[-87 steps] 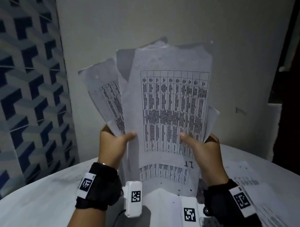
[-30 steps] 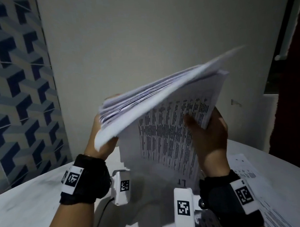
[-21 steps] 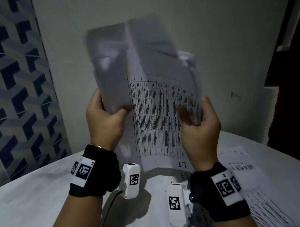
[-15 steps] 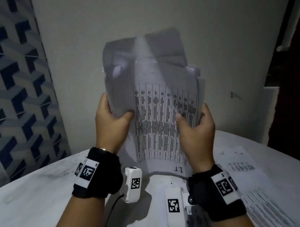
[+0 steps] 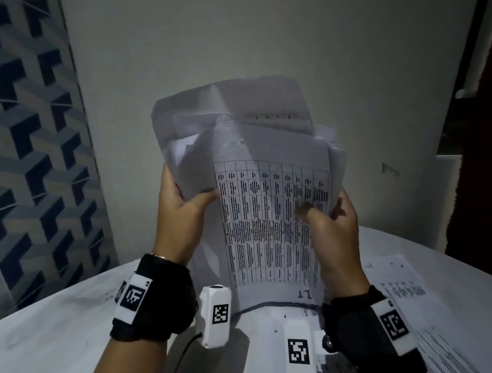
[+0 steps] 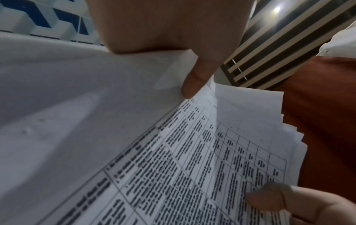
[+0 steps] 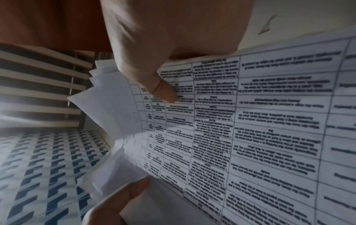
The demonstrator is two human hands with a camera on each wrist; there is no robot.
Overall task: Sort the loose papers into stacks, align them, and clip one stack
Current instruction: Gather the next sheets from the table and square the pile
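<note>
A stack of white papers [image 5: 270,207] printed with tables stands upright, its bottom edge on the round white table [image 5: 49,341]. My left hand [image 5: 184,208] grips the stack's left edge, thumb on the front sheet. My right hand [image 5: 329,222] grips the right edge, thumb across the printed table. The top of the stack curls toward me and its sheets are uneven. In the left wrist view the left thumb [image 6: 196,80] presses the paper stack [image 6: 173,167]. In the right wrist view the right thumb [image 7: 163,89] pinches the fanned sheets [image 7: 250,121].
More printed sheets [image 5: 404,289] lie flat on the table at the right, beside my right wrist. A plain wall [image 5: 234,47] rises just behind the table, with a blue patterned panel [image 5: 29,152] at the left. No clip shows in any view.
The stack was tipped flat and fanned one second ago; it now stands upright again. Both hands have come down with it, and its bottom edge has reached the table.
</note>
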